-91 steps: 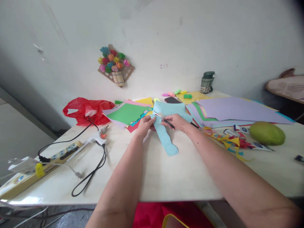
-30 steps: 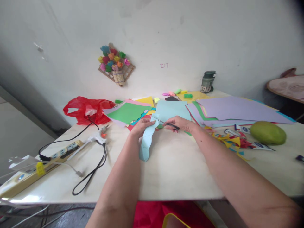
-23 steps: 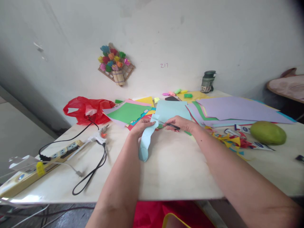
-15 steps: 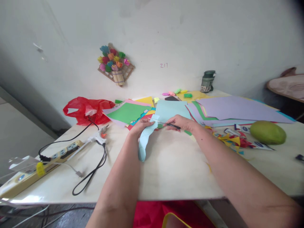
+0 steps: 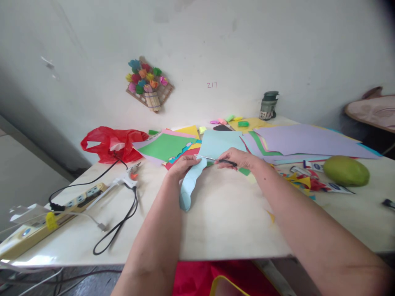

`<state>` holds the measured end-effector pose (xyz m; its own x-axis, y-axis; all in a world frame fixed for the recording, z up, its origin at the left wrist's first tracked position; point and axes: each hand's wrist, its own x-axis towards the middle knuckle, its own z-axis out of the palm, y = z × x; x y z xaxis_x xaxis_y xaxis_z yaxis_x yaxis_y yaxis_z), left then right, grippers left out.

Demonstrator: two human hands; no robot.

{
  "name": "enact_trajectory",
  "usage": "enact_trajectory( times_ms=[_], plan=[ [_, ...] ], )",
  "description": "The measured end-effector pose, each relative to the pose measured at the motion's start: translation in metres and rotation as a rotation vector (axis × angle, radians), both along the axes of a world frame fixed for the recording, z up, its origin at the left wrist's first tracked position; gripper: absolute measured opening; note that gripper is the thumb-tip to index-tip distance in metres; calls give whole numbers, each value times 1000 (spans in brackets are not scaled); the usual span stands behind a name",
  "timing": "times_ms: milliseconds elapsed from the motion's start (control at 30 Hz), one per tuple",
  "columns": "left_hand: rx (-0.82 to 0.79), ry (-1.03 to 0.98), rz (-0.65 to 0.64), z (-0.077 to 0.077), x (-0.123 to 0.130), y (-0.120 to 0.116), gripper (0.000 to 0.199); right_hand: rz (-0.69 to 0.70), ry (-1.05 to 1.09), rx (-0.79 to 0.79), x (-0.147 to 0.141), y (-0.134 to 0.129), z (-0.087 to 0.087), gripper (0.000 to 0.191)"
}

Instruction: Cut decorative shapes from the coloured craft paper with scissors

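Observation:
My left hand (image 5: 186,163) is closed on a strip of light blue paper (image 5: 191,183), which hangs down with a wavy edge. In my right hand (image 5: 232,158) is a pair of scissors (image 5: 212,159) with dark handles; its metal blades point left and lie at the top of the strip, close to my left fingers. Whether the blades are parted is too small to tell. Behind my hands lies a light blue sheet (image 5: 222,142). A green sheet (image 5: 165,147) and other coloured papers spread to its left.
On the left are a glue gun (image 5: 128,179) with a looped cord, a power strip (image 5: 58,218) and a red plastic bag (image 5: 115,142). At right lie a purple sheet (image 5: 299,139), a green mango-like fruit (image 5: 346,171) and paper scraps (image 5: 304,181). A bottle (image 5: 268,105) stands at the back.
The scissors' blades have shifted slightly right, and the top of the blue strip now sits below them, where paper showed above the blades before. Both hands keep their hold.

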<state>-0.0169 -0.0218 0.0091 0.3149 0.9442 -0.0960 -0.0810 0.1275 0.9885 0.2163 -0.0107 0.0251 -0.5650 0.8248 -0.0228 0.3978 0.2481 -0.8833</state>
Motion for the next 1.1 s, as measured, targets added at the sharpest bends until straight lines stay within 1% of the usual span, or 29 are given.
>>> enact_trajectory(
  times_ms=[67, 133, 300, 400, 500, 600, 700, 800, 833, 867, 900, 933, 1000, 1033, 1100],
  plan=[
    [1, -14, -4, -2, 0, 2, 14, -9, 26, -10, 1, 0, 0, 43],
    [13, -42, 37, -4, 0, 5, 14, -35, 74, -27, 2, 2, -2, 39],
    [126, -174, 248, -7, 4, 14, 26, -172, 294, -51, 0, 7, -8, 32],
    [205, -233, 392, -8, 7, 20, 31, -192, 376, -69, -5, 7, -10, 31],
    [226, -235, 517, -9, 10, 24, 31, -173, 387, -97, -15, 3, -11, 28],
    [233, -224, 608, -11, 14, 27, 28, -133, 372, -147, -28, -4, -10, 28],
    [258, -241, 726, -12, 17, 29, 26, -116, 331, -192, -39, -9, -11, 32],
    [250, -298, 834, -11, 18, 29, 25, -123, 336, -189, -45, -9, -13, 37],
    [239, -327, 835, -11, 19, 28, 26, -132, 348, -177, -45, -9, -14, 37],
    [224, -353, 805, -10, 19, 27, 28, -140, 363, -161, -45, -8, -15, 37],
    [203, -372, 745, -9, 19, 25, 30, -144, 380, -145, -45, -7, -15, 37],
    [178, -378, 662, -8, 19, 23, 34, -148, 397, -131, -44, -6, -15, 38],
    [116, -328, 464, -6, 18, 19, 40, -152, 423, -110, -42, -4, -14, 39],
    [96, -278, 375, -6, 17, 17, 40, -152, 429, -100, -40, -3, -14, 41],
    [103, -147, 216, -6, 15, 14, 35, -155, 424, -89, -38, -2, -13, 43]
  ],
)
